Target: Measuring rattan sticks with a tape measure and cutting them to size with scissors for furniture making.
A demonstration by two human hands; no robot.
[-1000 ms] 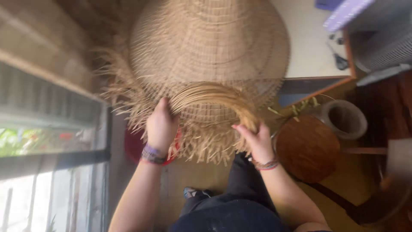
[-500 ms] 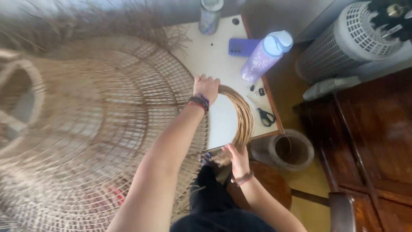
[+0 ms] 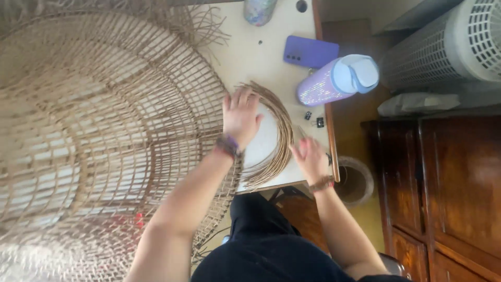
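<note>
A big woven straw dome [image 3: 99, 136] with a frayed fringe covers the left of the white table [image 3: 271, 57]. A bundle of curved straw strands [image 3: 279, 133] lies bent in an arc on the table beside it. My left hand [image 3: 241, 116] rests flat, fingers spread, on the table inside that arc, touching the strands' upper end. My right hand [image 3: 310, 159], blurred, hovers open just right of the arc near the table's front edge.
A lilac water bottle [image 3: 339, 78] lies on the table's right edge, a purple phone [image 3: 310, 51] behind it, small black clips [image 3: 314, 119] close by. A white perforated fan tower [image 3: 449, 47], wooden cabinet [image 3: 449, 198] and round pot [image 3: 356, 180] stand right.
The view has swung from below the dome to above the table. The strand bundle went from held in both hands to lying on the table; my left hand now presses flat there.
</note>
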